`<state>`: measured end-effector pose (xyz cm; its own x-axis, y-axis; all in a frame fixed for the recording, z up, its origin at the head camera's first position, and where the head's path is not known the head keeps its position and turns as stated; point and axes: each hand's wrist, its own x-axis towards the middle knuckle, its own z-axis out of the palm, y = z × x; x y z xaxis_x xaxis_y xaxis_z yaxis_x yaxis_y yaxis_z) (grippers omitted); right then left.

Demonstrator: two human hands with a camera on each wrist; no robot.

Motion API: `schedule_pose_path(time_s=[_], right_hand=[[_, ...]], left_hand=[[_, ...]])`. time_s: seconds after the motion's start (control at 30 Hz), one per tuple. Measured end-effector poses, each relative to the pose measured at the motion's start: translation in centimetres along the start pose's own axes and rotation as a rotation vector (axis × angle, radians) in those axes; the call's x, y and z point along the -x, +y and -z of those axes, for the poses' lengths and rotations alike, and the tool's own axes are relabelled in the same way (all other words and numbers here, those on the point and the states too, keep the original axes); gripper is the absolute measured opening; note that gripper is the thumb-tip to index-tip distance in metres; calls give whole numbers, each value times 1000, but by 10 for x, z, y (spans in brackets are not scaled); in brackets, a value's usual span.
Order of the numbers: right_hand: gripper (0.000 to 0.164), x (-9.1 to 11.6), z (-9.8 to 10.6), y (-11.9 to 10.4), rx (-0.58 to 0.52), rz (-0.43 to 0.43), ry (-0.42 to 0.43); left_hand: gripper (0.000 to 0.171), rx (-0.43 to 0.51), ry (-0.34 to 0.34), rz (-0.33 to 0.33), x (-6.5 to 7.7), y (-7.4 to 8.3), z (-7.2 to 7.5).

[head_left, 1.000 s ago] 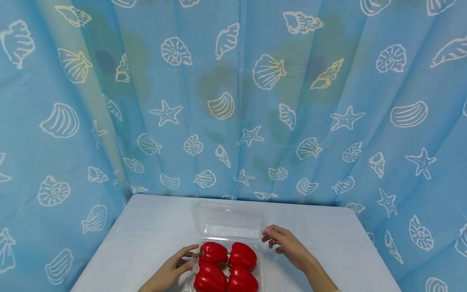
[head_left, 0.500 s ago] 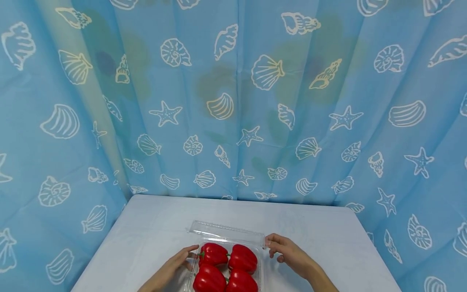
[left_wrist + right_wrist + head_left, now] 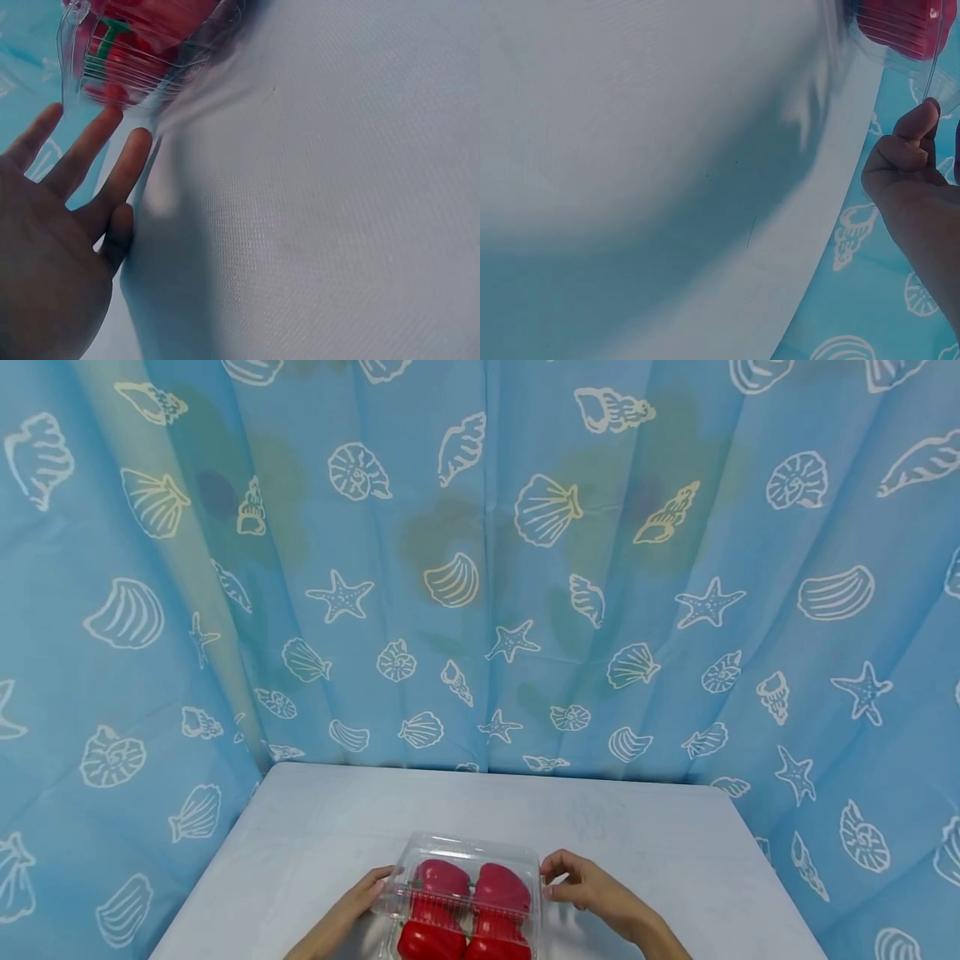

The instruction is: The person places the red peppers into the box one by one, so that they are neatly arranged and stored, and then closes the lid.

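Note:
Several red bell peppers (image 3: 431, 942) sit in a clear plastic clamshell box (image 3: 391, 941) at the front middle of the table in the head view. Its hinged lid (image 3: 480, 845) slants partly down over the back peppers, while the front ones show past its edge. My right hand (image 3: 592, 889) pinches the lid's right edge; thumb and fingertip (image 3: 928, 106) meet there in the right wrist view. At the box's left side is my left hand (image 3: 351, 906), fingers spread, with fingertips (image 3: 112, 116) right at the plastic. A green stem (image 3: 111, 41) shows through the ribbed wall.
A white cloth covers the table (image 3: 315, 827). Blue curtains (image 3: 480, 568) with white shell and starfish prints hang behind it and along both sides.
The lid has swung from lying back behind the box, through upright, to over the back peppers. My right hand has come slightly down toward me with it; the left has shifted slightly outward.

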<state>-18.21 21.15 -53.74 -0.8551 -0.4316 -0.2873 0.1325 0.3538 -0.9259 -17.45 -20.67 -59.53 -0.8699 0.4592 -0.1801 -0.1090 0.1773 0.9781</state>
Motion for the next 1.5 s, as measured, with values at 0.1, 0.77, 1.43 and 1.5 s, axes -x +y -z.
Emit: schedule_pose_path(time_s=[0.1,0.77,1.43,1.5], right_hand=[[36,3,-2,1,4,-6,-3],[28,12,-24,16,20,-25,4],[24,17,-30,15,-58,-41,27],[25,19,-30,16,-63,-39,32]], left_hand=[[74,16,54,166,16,18,-8],[36,-35,88,-15,32,8,-13],[71,337,-361,-63,52,0,-14],[66,342,-363,-95,51,0,-15]])
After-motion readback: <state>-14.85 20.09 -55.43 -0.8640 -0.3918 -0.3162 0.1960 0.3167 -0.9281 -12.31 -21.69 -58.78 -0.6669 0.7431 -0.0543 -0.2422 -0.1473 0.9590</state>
